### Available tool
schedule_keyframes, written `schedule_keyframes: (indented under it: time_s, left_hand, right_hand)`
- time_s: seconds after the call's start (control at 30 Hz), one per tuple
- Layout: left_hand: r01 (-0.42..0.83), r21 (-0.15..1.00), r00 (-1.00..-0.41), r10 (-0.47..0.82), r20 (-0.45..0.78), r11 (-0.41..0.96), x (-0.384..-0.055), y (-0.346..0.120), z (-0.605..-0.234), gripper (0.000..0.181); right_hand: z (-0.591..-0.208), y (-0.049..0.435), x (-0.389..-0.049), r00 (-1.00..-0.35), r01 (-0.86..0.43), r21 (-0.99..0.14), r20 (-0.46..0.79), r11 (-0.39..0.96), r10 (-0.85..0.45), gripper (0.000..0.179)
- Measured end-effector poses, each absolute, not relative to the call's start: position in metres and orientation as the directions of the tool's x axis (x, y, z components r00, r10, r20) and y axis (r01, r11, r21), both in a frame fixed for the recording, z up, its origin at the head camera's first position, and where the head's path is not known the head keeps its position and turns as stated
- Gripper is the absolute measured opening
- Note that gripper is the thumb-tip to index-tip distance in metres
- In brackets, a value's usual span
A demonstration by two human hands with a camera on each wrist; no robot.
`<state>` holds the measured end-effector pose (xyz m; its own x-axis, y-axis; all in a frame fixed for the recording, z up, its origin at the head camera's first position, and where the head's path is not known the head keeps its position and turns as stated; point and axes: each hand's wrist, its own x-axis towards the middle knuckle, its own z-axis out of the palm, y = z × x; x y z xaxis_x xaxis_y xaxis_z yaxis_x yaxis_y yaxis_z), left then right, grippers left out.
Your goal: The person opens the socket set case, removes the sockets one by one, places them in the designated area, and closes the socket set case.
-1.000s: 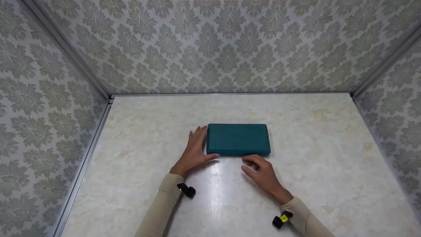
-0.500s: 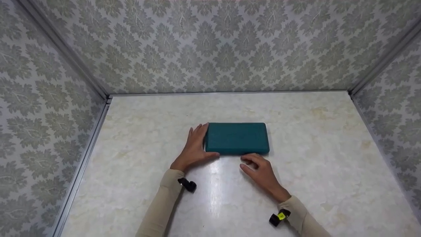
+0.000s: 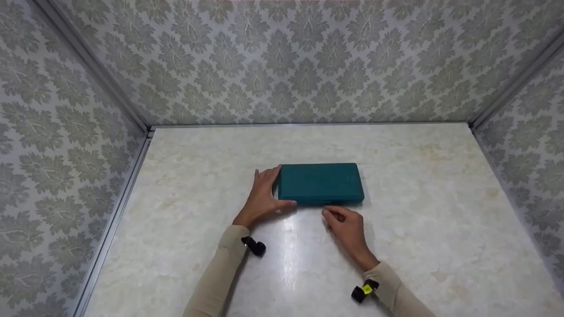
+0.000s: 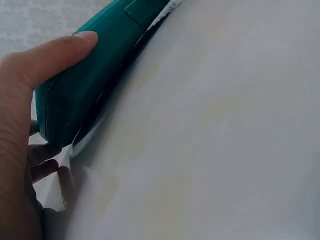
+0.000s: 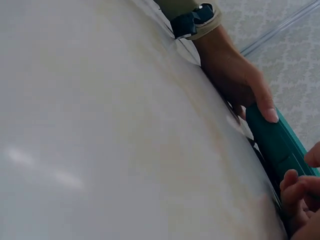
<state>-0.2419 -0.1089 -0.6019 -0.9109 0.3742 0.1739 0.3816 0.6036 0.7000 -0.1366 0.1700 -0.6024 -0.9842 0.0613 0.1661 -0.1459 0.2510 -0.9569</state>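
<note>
A flat, rectangular teal case (image 3: 320, 182) lies with its lid down on the table. My left hand (image 3: 261, 198) grips its left end, thumb along the front side and the other fingers round the end. In the left wrist view the thumb (image 4: 65, 52) presses on the front face, and a small tab outline (image 4: 135, 12) shows farther along. My right hand (image 3: 348, 224) is at the front edge, fingers curled and thumb close to the index finger. The right wrist view has these curled fingers (image 5: 295, 192) beside the front tab; whether they touch it is hard to tell.
The pale marbled table (image 3: 440, 211) extends round the case on all sides. Patterned walls (image 3: 282, 61) stand at its back and sides, with metal rails (image 3: 110, 233) along the edges. A small black device is strapped to each wrist.
My right hand has shifted slightly left and turned, its thumb drawing closer to the index finger. The left hand keeps its hold on the case, which stays in nearly the same place.
</note>
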Motion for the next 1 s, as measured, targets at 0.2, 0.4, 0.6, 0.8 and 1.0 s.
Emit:
schedule_keyframes:
  time_s: [0.2, 0.4, 0.6, 0.8, 1.0]
  left_hand:
    - [0.354, 0.732, -0.92, 0.358, 0.16, 0.582, -0.245, -0.109, -0.599, 0.121]
    - [0.33, 0.741, -0.928, 0.346, 0.14, 0.585, -0.244, -0.109, -0.599, 0.121]
    - [0.315, 0.745, -0.93, 0.346, 0.12, 0.589, -0.241, -0.109, -0.601, 0.121]
    - [0.36, 0.722, -0.917, 0.367, 0.157, 0.59, -0.242, -0.108, -0.602, 0.121]
    - [0.373, 0.714, -0.912, 0.377, 0.163, 0.593, -0.243, -0.109, -0.601, 0.121]
  right_hand:
    - [-0.595, 0.155, -0.141, -0.986, 0.063, -0.998, -0.058, 0.024, 0.158, 0.023]
    - [-0.593, 0.146, -0.144, -0.961, 0.153, -0.982, -0.175, -0.112, 0.213, 0.027]
    - [-0.592, 0.143, -0.143, -0.926, 0.217, -0.949, -0.274, -0.228, 0.26, 0.029]
    - [-0.592, 0.14, -0.145, -0.916, 0.186, -0.933, -0.278, -0.309, 0.288, 0.032]
    - [-0.59, 0.137, -0.147, -0.911, 0.169, -0.923, -0.28, -0.345, 0.302, 0.028]
